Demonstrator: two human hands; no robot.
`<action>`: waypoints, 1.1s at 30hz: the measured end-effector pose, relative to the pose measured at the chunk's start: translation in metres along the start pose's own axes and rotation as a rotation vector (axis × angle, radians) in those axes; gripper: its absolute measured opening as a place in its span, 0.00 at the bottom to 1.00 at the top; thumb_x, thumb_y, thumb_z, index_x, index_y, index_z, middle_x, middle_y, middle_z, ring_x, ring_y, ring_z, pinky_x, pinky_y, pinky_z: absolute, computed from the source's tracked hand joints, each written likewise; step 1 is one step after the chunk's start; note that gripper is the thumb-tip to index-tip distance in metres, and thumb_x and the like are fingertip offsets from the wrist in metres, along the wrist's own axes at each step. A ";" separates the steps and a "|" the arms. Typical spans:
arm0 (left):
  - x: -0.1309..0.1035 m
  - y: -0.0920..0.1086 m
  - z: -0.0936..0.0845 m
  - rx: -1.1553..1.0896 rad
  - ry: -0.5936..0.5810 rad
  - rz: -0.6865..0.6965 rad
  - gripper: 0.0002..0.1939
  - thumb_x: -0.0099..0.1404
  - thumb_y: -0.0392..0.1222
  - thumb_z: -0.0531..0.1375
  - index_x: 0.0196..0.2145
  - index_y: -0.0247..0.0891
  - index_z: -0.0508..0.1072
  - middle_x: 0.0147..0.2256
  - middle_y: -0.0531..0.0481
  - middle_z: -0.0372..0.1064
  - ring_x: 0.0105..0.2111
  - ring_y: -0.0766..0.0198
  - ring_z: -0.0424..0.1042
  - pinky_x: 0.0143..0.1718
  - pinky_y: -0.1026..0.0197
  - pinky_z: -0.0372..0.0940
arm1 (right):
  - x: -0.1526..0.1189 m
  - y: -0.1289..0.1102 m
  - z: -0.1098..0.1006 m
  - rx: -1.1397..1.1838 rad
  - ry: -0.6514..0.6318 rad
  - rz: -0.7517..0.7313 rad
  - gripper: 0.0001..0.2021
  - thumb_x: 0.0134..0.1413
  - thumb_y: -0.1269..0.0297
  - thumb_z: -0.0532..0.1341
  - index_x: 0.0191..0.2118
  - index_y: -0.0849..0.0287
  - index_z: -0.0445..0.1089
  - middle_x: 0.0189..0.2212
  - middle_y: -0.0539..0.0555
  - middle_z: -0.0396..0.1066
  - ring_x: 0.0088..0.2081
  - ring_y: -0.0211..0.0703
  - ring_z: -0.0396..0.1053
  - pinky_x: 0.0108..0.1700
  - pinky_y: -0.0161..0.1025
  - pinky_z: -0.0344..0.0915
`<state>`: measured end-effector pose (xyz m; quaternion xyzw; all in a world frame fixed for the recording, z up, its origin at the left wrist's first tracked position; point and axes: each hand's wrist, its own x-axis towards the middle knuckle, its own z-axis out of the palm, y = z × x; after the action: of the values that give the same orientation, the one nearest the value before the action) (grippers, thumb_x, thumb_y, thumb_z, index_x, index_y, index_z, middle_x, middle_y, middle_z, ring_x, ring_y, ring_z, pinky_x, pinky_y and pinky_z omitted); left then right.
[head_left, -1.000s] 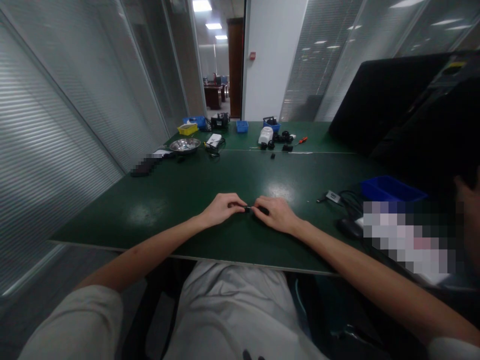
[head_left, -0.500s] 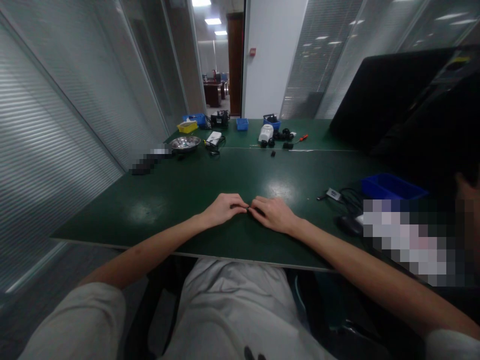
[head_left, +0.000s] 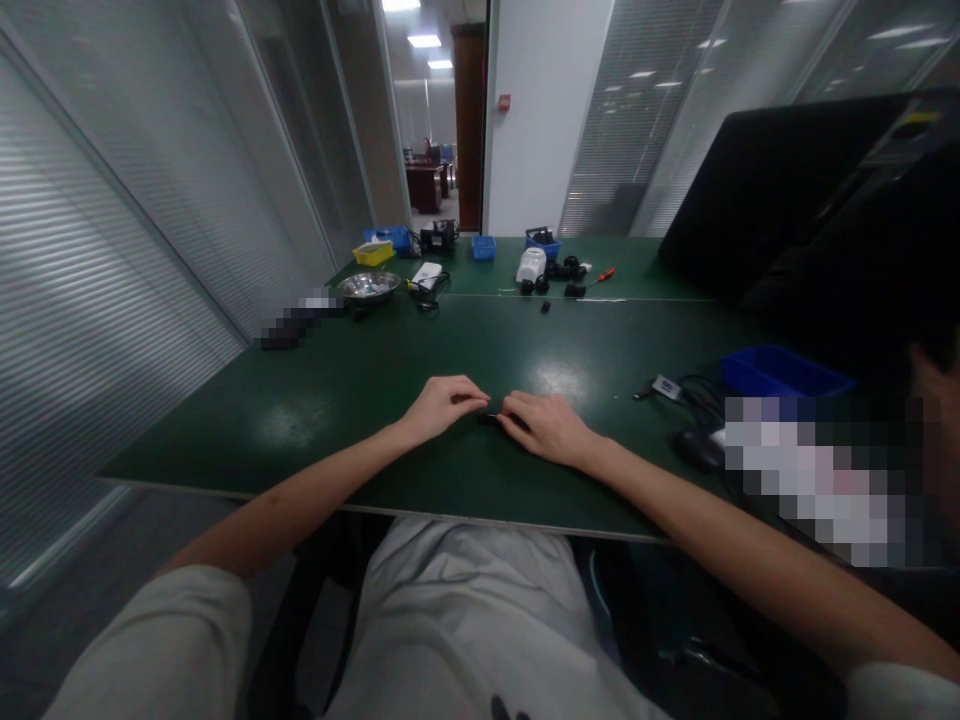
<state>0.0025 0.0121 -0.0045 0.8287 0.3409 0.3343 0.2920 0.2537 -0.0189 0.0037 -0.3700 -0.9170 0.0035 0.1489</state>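
In the head view, both my hands are close together over the middle of the green table [head_left: 420, 350]. My right hand [head_left: 549, 428] is closed in a pinch on a small dark object [head_left: 487, 417]. A thin light line shows on that object; its kind is too small to tell. It points left out of my fingertips, low over or on the tabletop. Just above it and to the left, my left hand [head_left: 444, 408] has thumb and fingertips pressed together, apart from the dark object. Whether anything tiny is between those fingertips I cannot make out.
A metal bowl [head_left: 369, 287], a white device with a cable [head_left: 426, 277] and an orange screwdriver [head_left: 604, 275] lie toward the back. To the right are a blue tray [head_left: 784, 375], a black mouse [head_left: 697, 450] and another person's hand [head_left: 936, 400].
My left hand has come off the small dark object and moved slightly up and left. More of the object now shows. My right hand has stayed nearly in place.
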 end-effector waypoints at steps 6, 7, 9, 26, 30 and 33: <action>0.011 -0.006 0.001 0.212 -0.037 0.050 0.06 0.68 0.42 0.66 0.37 0.38 0.83 0.39 0.46 0.77 0.42 0.58 0.73 0.47 0.58 0.65 | 0.000 0.000 0.000 -0.016 -0.009 0.013 0.14 0.74 0.55 0.51 0.42 0.56 0.69 0.37 0.53 0.72 0.30 0.39 0.65 0.31 0.39 0.47; 0.010 -0.006 0.001 0.223 -0.057 0.063 0.07 0.69 0.42 0.65 0.38 0.38 0.83 0.39 0.45 0.76 0.42 0.57 0.72 0.48 0.57 0.65 | 0.000 0.000 0.000 -0.014 -0.011 0.015 0.14 0.74 0.55 0.51 0.42 0.56 0.69 0.37 0.53 0.72 0.30 0.39 0.65 0.31 0.39 0.47; 0.008 -0.004 0.000 0.228 -0.078 0.096 0.08 0.71 0.40 0.62 0.40 0.38 0.83 0.42 0.45 0.76 0.44 0.57 0.72 0.49 0.57 0.64 | 0.000 0.000 0.000 -0.006 -0.009 0.011 0.14 0.74 0.55 0.51 0.43 0.56 0.69 0.37 0.53 0.73 0.30 0.39 0.65 0.31 0.38 0.47; -0.005 0.013 0.001 0.270 -0.098 0.135 0.09 0.70 0.44 0.64 0.45 0.38 0.79 0.46 0.43 0.75 0.49 0.54 0.70 0.54 0.53 0.64 | -0.003 0.002 0.000 0.090 0.064 0.031 0.13 0.72 0.55 0.53 0.42 0.56 0.70 0.37 0.53 0.74 0.34 0.40 0.69 0.34 0.38 0.53; -0.004 0.011 0.003 0.300 -0.088 0.091 0.10 0.72 0.43 0.62 0.47 0.37 0.78 0.47 0.43 0.76 0.48 0.55 0.73 0.52 0.55 0.66 | -0.002 0.002 0.000 0.101 0.070 0.034 0.13 0.72 0.55 0.53 0.42 0.56 0.70 0.37 0.52 0.74 0.34 0.40 0.69 0.34 0.38 0.53; -0.009 0.001 -0.013 0.351 -0.127 0.037 0.12 0.73 0.43 0.60 0.50 0.38 0.78 0.46 0.44 0.76 0.46 0.56 0.74 0.50 0.56 0.67 | -0.002 0.003 -0.001 0.104 0.069 0.036 0.13 0.72 0.55 0.53 0.41 0.56 0.69 0.36 0.52 0.73 0.33 0.40 0.68 0.34 0.38 0.53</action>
<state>-0.0115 0.0080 0.0004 0.8926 0.3594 0.2219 0.1578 0.2576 -0.0185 0.0037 -0.3781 -0.9030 0.0412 0.1997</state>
